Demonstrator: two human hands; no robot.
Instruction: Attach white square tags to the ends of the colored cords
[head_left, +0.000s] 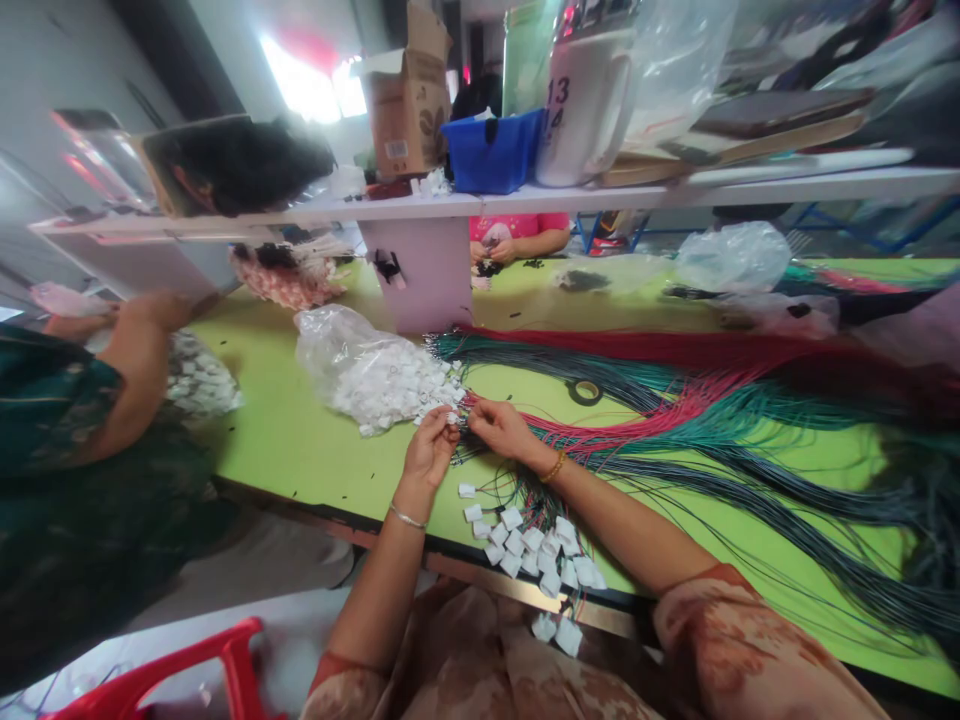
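Observation:
My left hand (433, 447) is closed in a pinch on a small white connector (452, 418). Close to its right, my right hand (501, 428) has its fingers pressed together at the ends of the wires; whatever sits between its fingertips is too small to make out. Red wires (592, 432) run from beside this hand to the right, with green wires (720, 425) and black wires (795, 490) along them. Just beyond my hands, a clear plastic bag (337, 345) spills a heap of white connectors (390, 385). Nearer my body lie several wires ending in white connectors (532, 540), some over the table edge.
A roll of black tape (584, 391) lies on the green table (300, 440). A shelf (315, 212) crosses above, bearing a blue bin (495, 150), a white mug (581, 110) and a cardboard box (409, 100). Co-workers sit at left and opposite. A red stool (240, 665) stands lower left.

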